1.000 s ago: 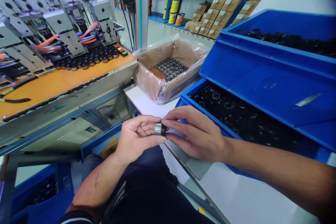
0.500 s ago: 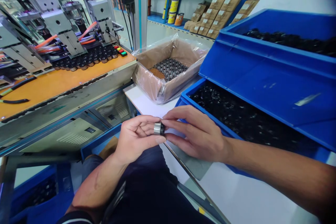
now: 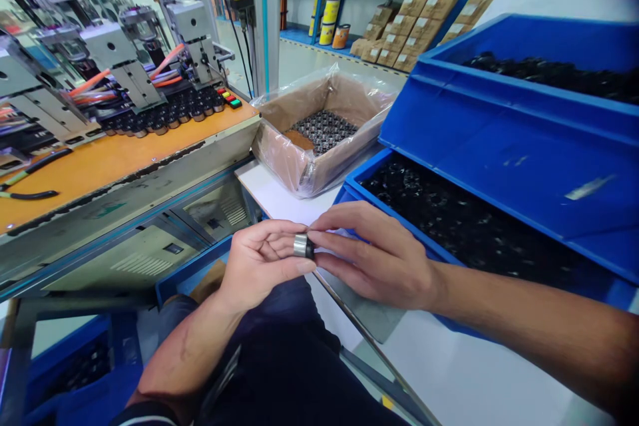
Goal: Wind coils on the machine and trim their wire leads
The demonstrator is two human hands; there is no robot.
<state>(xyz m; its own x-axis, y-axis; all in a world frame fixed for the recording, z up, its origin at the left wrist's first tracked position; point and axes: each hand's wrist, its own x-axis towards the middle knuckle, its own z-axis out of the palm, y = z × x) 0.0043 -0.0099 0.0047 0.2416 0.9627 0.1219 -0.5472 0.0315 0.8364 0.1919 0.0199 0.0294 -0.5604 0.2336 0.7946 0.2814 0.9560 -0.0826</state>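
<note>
Between my two hands is a small cylindrical part [image 3: 301,245], a silvery metal ring with a black piece on its right side. My left hand [image 3: 259,259] holds it from the left, the thumb below and the fingers curled behind. From the right, the fingertips of my right hand [image 3: 374,253] are closed on the black side. Fingers partly hide that black piece. Both hands are above my lap, in front of a lower blue bin [image 3: 362,193] that holds many small black parts [image 3: 449,219].
A plastic-lined cardboard box [image 3: 284,166] with rows of small parts stands ahead. An upper blue bin [image 3: 499,113] overhangs the lower one at right. At left, an orange-topped machine bench [image 3: 124,163] carries rows of black-and-metal parts [image 3: 164,116] and pliers [image 3: 34,173].
Both hands keep nearly the same pose around the part. The camera view has shifted very slightly. At the upper left, a machine head has moved away to the left.
</note>
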